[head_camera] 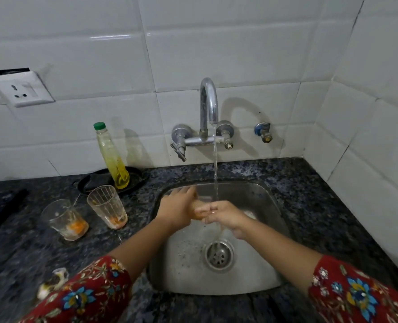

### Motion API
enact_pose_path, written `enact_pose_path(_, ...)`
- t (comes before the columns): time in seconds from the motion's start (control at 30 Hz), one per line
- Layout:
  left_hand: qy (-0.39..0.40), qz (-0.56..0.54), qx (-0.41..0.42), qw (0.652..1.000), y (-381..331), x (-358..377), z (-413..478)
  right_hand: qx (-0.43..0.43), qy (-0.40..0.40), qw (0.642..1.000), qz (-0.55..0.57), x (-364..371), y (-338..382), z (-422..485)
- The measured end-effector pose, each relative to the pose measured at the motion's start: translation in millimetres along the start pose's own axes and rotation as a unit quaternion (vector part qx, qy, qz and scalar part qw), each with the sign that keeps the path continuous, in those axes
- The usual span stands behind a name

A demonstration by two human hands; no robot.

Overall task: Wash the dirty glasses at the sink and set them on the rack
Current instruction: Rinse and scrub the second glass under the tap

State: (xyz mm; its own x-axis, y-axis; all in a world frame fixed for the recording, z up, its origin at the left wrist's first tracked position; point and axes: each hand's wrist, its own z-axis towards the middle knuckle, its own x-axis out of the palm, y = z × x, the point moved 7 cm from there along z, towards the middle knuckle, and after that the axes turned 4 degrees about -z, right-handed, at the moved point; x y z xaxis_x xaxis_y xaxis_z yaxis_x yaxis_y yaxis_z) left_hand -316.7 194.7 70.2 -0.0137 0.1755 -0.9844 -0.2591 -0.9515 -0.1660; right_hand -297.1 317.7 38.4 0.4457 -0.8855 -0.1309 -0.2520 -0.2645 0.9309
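Observation:
Both hands meet under the running water over the steel sink (270, 206). My left hand (178, 208) grips what looks like a clear glass (199, 209) with an orange tint, lying sideways and mostly hidden. My right hand (226, 216) curls its fingers on the glass's other end, right in the stream. Two more dirty glasses stand upright on the counter left of the sink: one (107, 206) near the sink edge and one (65, 219) further left, both with orange residue at the bottom. No rack is in view.
The wall tap (208, 108) runs into the sink, with the drain (219, 254) below the hands. A green-capped bottle of yellow liquid (112, 157) stands on a black dish (95, 180) behind the glasses. A small patterned object (53, 282) lies at the near left. Tiled wall closes the right side.

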Motion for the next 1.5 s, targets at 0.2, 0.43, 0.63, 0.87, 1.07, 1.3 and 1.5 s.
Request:
enact_pose_path(0.2,0.003,0.261,0.075,0.962,-4.0,-4.6,-2.9,0.147,0.003,0.958,0.247,1.6,-39.0,-11.3)
enact_pose_path(0.43,0.005,0.204,0.065,0.977,-0.2,-4.7,4.8,-0.021,-0.104,0.984,0.143,-17.4,-18.8,-14.0)
enact_pose_path(0.63,0.113,-0.402,-0.088,0.904,14.2,25.6,17.9,-0.256,-0.130,0.921,-0.263,-32.6,17.1,-15.2)
enact_pose_path(0.87,0.144,-0.408,-0.016,0.901,-18.8,37.3,33.1,-0.398,0.053,0.559,-0.726,-39.4,34.5,-7.6)
enact_pose_path(1.07,-0.054,-0.462,-0.107,0.879,-1.1,33.1,42.3,-0.242,0.021,0.842,-0.481,-39.0,49.4,15.3)
enact_pose_path(1.3,0.013,-0.571,-0.071,0.818,-26.5,24.9,36.4,-0.427,-0.187,0.713,-0.524,-40.4,75.4,0.3)
enact_pose_path(1.5,0.120,-0.596,-0.024,0.794,-28.1,14.3,36.4,-0.484,-0.154,0.692,-0.513,-57.3,76.0,-11.2)
